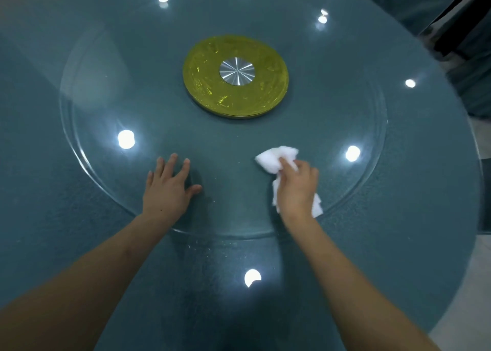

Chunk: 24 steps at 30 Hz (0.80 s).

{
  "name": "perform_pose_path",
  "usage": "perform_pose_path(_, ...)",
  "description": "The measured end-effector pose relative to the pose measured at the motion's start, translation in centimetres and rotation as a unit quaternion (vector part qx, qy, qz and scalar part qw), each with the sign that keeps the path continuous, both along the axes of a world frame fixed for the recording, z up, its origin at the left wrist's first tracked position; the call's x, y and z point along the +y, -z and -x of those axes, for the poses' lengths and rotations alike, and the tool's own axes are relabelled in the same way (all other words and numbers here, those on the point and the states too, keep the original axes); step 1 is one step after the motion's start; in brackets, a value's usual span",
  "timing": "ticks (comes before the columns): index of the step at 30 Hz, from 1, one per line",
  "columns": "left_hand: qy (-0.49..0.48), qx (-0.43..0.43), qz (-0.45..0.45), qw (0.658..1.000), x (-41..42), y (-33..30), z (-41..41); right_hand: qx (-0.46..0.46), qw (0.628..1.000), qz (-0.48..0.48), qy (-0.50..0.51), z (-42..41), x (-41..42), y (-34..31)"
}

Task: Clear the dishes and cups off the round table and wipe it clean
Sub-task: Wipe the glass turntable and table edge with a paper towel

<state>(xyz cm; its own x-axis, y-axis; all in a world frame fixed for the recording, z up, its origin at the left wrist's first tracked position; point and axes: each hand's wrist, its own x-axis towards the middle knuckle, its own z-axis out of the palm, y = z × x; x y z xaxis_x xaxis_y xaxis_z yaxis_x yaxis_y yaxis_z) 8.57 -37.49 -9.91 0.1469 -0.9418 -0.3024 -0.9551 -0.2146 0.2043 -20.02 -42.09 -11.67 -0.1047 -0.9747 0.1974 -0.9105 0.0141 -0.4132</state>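
Observation:
A round teal table (398,218) fills the view, with a clear glass turntable (106,98) lying on top of it. Under the glass, at the middle, sits a yellow-gold disc (202,85) with a silver metal hub (236,71). My right hand (297,188) is shut on a crumpled white cloth (276,158) and presses it on the glass near the turntable's near edge. My left hand (167,188) lies flat on the glass, fingers spread, holding nothing. No dishes or cups are in view.
Bright ceiling-light reflections dot the surface. Fine specks show on the table near the front edge (202,247). At the far right beyond the table, dark chair backs (457,34) stand, and pale floor (475,297) shows at the lower right.

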Motion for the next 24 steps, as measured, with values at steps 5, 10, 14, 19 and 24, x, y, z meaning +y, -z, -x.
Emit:
perform_pose_path(5,0.014,-0.011,0.021,1.000,-0.7,-0.9,-1.6,0.028,0.971,0.020,-0.239,-4.4,5.1,-0.5)
perform_pose_path(10,0.001,-0.011,0.018,1.000,-2.0,-1.3,-3.8,0.021,0.993,0.017,-0.115,-1.6,-3.7,-1.0)
perform_pose_path(14,-0.016,-0.003,0.014,1.000,-1.5,-0.7,-3.3,0.004,0.999,0.028,0.023,-4.1,-11.7,-1.0)
perform_pose_path(19,-0.018,-0.007,0.030,0.999,-1.0,-0.1,-3.1,0.020,0.979,0.042,-0.200,-10.3,-7.1,-0.6)
perform_pose_path(24,0.012,0.007,0.023,1.000,-1.0,0.3,-4.5,0.024,0.890,0.014,-0.455,-5.6,1.8,-0.9)
